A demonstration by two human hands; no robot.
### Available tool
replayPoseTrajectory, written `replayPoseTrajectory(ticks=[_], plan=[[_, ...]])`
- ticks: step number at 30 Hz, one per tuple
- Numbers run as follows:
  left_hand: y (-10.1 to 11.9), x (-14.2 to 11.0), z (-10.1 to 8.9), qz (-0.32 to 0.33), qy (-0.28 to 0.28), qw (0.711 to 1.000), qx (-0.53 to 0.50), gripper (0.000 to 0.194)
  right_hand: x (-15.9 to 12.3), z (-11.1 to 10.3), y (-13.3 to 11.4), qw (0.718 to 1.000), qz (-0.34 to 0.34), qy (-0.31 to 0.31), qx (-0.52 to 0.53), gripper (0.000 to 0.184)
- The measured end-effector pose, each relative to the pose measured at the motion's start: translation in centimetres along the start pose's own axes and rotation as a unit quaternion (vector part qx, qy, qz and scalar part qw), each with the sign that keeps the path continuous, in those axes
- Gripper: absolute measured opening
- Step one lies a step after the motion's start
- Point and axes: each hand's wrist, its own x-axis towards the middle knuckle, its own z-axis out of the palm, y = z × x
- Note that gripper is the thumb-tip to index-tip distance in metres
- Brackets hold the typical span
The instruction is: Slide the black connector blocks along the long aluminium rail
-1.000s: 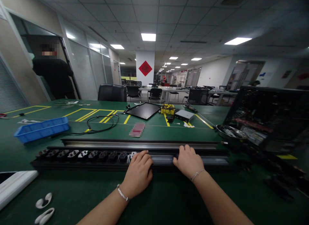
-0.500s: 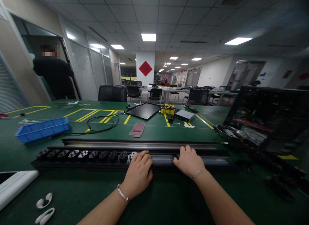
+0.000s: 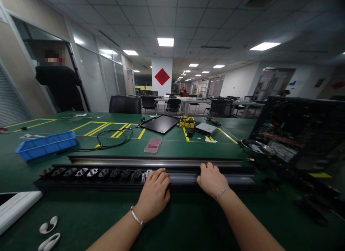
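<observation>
A long black power strip [image 3: 183,178] lies crosswise on the green table in front of me. Along its left half runs a row of socket modules [image 3: 104,173], some with pale parts showing; the right half is a smooth dark channel. My left hand [image 3: 156,189] is closed over the strip at the right end of that row, its fingertips on a socket with whitish metal. Farther right, my right hand [image 3: 212,179] curls its fingers over the strip's far side, thumb bent inward. What lies under both palms is hidden. Just behind the strip rests a long black rail [image 3: 151,161].
A blue bin [image 3: 47,145] and a coiled black cable [image 3: 114,137] lie to the left. Beyond are a flat black panel [image 3: 160,124] and a grey box [image 3: 205,128]. At right stand a metal bowl [image 3: 254,146] and an open computer case [image 3: 285,128]. Earbuds [image 3: 48,225] lie near left.
My right hand's thumb and fingers have drawn slightly to the right along the strip. The left hand holds its place, and the strip appears almost unmoved.
</observation>
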Motion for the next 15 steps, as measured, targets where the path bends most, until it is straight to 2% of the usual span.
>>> replayPoseTrajectory(ticks=[15], plan=[[0.03,0.07,-0.07,0.005,0.002,1.000,-0.007,0.022,-0.08,0.36,0.07,1.000,0.007,0.021,0.008,0.029]])
